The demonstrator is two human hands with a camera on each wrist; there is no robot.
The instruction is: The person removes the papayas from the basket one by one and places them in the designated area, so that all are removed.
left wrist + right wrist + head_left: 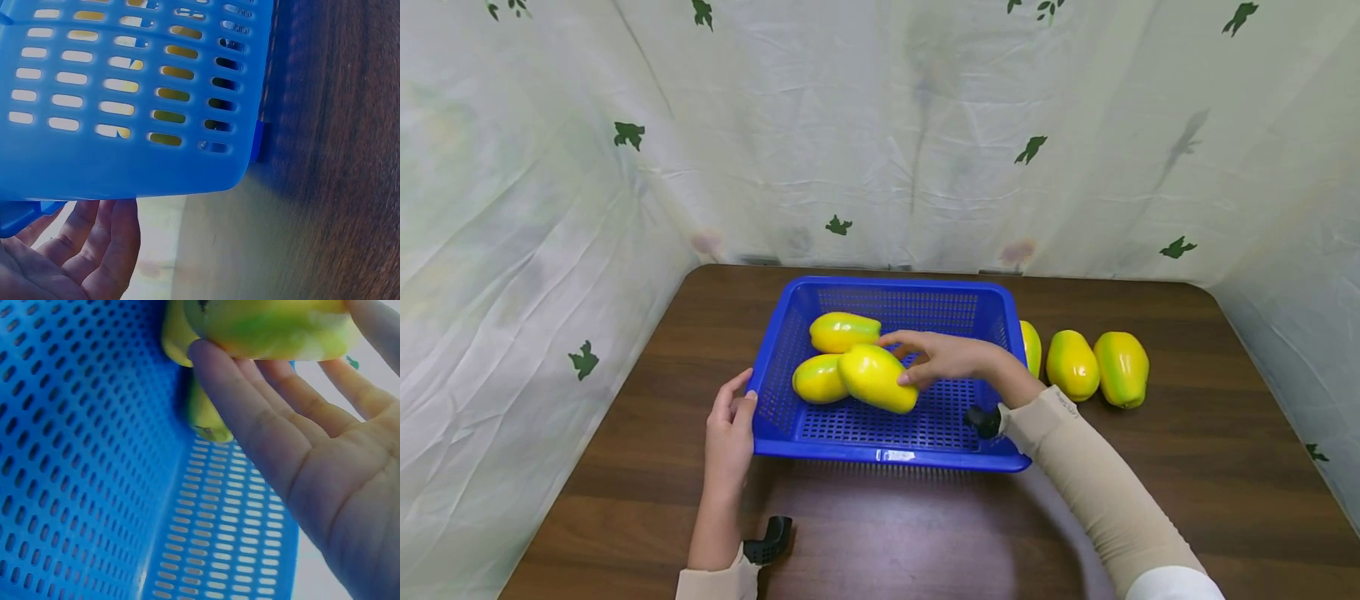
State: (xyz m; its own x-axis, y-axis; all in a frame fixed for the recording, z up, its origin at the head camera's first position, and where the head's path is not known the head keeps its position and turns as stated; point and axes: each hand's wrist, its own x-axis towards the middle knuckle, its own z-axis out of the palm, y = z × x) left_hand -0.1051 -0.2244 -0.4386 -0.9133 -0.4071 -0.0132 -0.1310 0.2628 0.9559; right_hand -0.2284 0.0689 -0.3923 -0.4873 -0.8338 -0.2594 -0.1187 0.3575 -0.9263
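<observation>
A yellow-green papaya point(877, 377) is held by my right hand point(951, 357) over the inside of a blue plastic basket point(842, 451). Thumb and fingers span this fruit's right side; in the right wrist view, fingertips point(209, 356) meet its underside. Two more papayas lie in the basket's left half, one toward the back point(844, 332) and one nearer the front point(820, 380), partly covered by the held one. My left hand point(730, 425) grips the basket's left rim, thumb on top. From the left wrist, its curled fingers point(119, 250) show at the basket's edge.
Right of the basket, two papayas point(1072, 365) point(1122, 369) stand side by side on the brown wooden table point(1195, 467). A third papaya point(1031, 346) is partly hidden behind the basket's right wall. A pale curtain point(880, 150) with green leaf shapes surrounds the table's back and sides.
</observation>
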